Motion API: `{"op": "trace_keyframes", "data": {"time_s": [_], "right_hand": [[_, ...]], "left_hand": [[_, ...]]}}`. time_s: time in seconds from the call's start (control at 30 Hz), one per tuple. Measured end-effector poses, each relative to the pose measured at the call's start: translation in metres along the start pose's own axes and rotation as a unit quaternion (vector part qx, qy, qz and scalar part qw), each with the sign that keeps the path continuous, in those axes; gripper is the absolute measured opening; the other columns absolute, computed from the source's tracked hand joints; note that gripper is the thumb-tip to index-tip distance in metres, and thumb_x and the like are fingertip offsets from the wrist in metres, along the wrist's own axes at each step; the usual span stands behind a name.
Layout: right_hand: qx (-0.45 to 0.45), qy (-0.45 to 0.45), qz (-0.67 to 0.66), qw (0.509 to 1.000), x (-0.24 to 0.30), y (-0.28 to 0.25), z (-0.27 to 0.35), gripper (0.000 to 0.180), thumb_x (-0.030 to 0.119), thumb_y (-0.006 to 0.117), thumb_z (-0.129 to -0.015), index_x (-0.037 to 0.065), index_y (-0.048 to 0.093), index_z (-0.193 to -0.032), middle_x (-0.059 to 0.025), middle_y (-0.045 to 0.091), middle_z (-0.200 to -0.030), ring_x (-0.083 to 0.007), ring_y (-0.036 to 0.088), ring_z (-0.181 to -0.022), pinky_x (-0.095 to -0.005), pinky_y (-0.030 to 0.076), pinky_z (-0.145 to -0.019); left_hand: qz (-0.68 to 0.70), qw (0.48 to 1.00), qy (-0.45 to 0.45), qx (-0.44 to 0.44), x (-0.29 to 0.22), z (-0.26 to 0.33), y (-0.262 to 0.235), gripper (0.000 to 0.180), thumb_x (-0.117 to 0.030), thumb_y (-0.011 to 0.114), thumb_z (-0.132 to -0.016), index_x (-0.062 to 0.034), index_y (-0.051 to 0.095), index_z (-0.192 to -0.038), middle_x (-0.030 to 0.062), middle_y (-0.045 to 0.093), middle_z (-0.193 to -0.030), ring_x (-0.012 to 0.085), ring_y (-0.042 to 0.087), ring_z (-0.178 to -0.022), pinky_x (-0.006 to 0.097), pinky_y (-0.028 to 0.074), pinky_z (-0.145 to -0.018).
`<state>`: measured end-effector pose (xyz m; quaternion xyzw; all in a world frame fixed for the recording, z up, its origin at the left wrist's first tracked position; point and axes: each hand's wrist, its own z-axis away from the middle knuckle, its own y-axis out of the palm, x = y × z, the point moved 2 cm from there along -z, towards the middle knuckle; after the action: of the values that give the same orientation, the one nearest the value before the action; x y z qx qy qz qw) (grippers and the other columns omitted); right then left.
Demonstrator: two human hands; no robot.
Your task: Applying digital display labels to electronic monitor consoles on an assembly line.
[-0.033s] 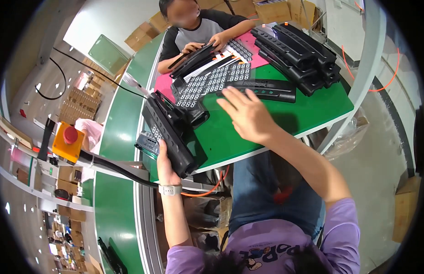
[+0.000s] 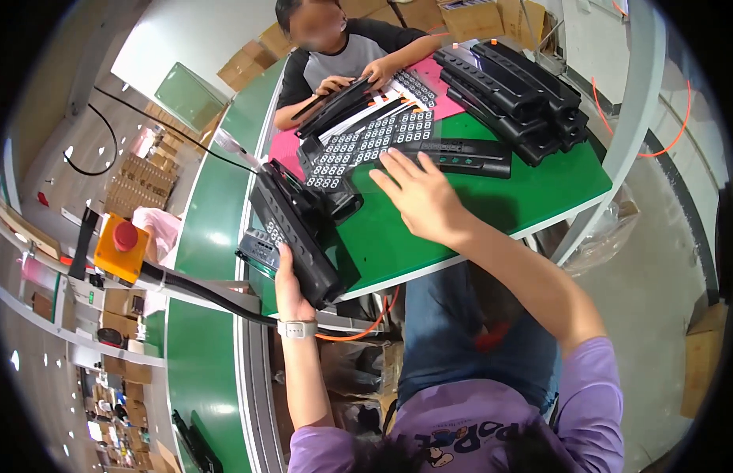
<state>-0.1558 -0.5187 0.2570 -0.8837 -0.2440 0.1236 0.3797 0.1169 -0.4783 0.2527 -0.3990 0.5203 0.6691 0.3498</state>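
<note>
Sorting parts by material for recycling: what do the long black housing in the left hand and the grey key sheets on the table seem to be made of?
The long black housing, gripped at its near end by the left hand, looks like moulded plastic: hard edges, dull sheen. The key sheets, just beyond the right hand, look like soft rubber or silicone, matte grey with raised pads, though that is uncertain from here.

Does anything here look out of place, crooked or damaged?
One thing: the black housing in the left hand hangs over the green table's near edge, tilted. The right hand hovers over the table, open. The keypad sheets and stacked housings look orderly; no damage shows.
</note>
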Motion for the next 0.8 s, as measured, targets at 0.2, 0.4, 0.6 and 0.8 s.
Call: {"op": "trace_keyframes", "data": {"time_s": [0.2,0.4,0.6,0.8], "right_hand": [[0.012,0.171,0.046,0.984,-0.045,0.032,-0.012,0.030,0.011,0.059,-0.080,0.006,0.059,-0.110,-0.0056,0.068,-0.084,-0.0231,0.069,-0.081,-0.0360,0.055,-0.062],[-0.174,0.315,-0.047,0.932,-0.059,-0.002,-0.006,0.030,0.006,0.057,-0.084,0.010,0.060,-0.114,-0.0071,0.068,-0.083,-0.0263,0.069,-0.075,-0.0380,0.055,-0.060],[-0.166,0.315,-0.081,0.931,-0.061,0.007,0.000,0.022,0.008,0.057,-0.086,0.010,0.063,-0.107,-0.0077,0.069,-0.085,-0.0278,0.069,-0.076,-0.0414,0.054,-0.062],[-0.160,0.323,-0.108,0.926,-0.061,0.009,0.002,0.013,0.009,0.057,-0.087,0.009,0.063,-0.099,-0.0076,0.069,-0.084,-0.0280,0.069,-0.078,-0.0426,0.054,-0.063]], "left_hand": [[-0.061,0.998,0.007,0.014,-0.006,-0.012,0.028,0.039,-0.037,0.057,-0.099,-0.0027,0.062,-0.116,0.0067,0.070,-0.105,0.0174,0.068,-0.086,0.031,0.056,-0.075],[-0.125,0.991,-0.005,0.044,-0.028,-0.073,0.058,0.038,-0.028,0.060,-0.097,0.0044,0.060,-0.115,0.0143,0.070,-0.100,0.0245,0.071,-0.079,0.036,0.060,-0.070],[-0.276,0.959,0.056,-0.023,-0.021,-0.134,0.118,0.038,-0.023,0.066,-0.093,0.0099,0.058,-0.110,0.0145,0.069,-0.095,0.0237,0.069,-0.076,0.035,0.056,-0.066],[-0.358,0.925,0.102,-0.077,-0.018,-0.186,0.094,0.047,-0.016,0.067,-0.089,0.0126,0.050,-0.121,0.0199,0.064,-0.111,0.0262,0.065,-0.092,0.038,0.053,-0.080]]}}
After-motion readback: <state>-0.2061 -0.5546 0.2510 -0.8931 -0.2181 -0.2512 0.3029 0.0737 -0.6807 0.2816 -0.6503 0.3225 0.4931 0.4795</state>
